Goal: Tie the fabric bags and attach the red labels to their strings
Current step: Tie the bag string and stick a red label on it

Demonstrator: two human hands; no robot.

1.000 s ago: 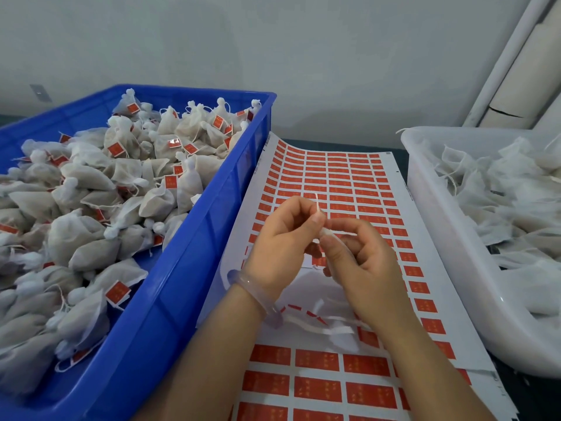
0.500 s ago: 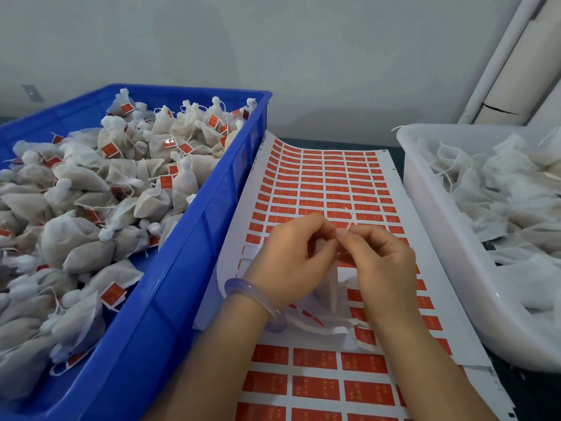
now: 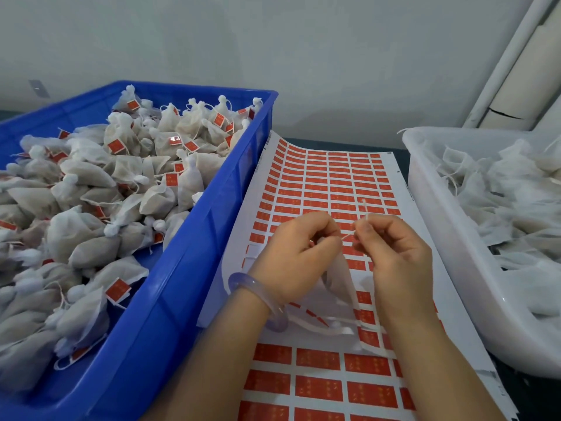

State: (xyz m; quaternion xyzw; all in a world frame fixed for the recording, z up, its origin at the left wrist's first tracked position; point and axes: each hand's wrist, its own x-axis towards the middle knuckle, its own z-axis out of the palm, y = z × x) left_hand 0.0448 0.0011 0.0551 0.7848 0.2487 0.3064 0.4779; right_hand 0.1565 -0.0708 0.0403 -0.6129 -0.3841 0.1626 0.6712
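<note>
The step in hand looks like cinching or knotting the thin white string (image 3: 347,237) of a small, sheer white fabric bag (image 3: 338,279). The bag hangs just below the two hands, above the white sheet of red rectangular labels (image 3: 328,177). The left hand (image 3: 293,259) has its fingers (image 3: 318,226) curled, with thumb and forefinger pinching one side of the string. The right hand (image 3: 397,256) pinches the other side, and a loose end stands up above it. The short span between them appears taut.

To do this well, I judge the pull should be even and outward, close to the bag's neck, so the knot seats snugly without tearing the thin cloth. Enough free tail should remain for a label to fold around. Whether a knot has formed is too small to tell.

Tied, labelled bags (image 3: 91,235) fill the blue plastic crate (image 3: 194,268) on the left. Unlabelled ones (image 3: 501,205) lie in the white plastic tub (image 3: 431,226) on the right.
</note>
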